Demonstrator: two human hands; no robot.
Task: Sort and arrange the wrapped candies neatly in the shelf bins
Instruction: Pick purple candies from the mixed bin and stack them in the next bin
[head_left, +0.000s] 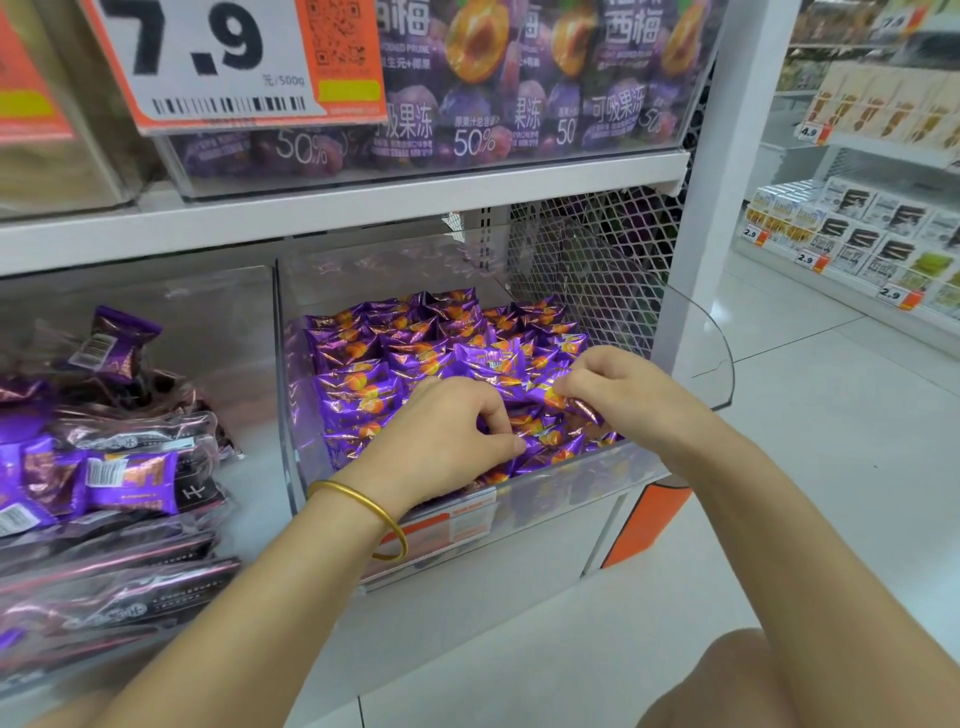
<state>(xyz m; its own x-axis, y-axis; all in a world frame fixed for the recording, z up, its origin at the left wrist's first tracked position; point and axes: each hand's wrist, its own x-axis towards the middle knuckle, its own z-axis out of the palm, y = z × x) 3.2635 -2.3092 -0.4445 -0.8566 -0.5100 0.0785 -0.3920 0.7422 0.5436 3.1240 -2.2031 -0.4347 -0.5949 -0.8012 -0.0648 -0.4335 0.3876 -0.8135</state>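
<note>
Left grip (447, 423) and right grip (605, 384) pinching purple candies (405, 340), clear bin (563, 499) nearly full

Purple, orange-printed wrapped candies (415, 353) in rows inside the clear shelf bin (696, 332).

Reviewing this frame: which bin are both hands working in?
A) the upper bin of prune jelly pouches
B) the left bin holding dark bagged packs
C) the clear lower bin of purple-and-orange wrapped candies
C: the left hand and the right hand each pinch a wrapper among the wrapped candies inside the clear lower bin.
</note>
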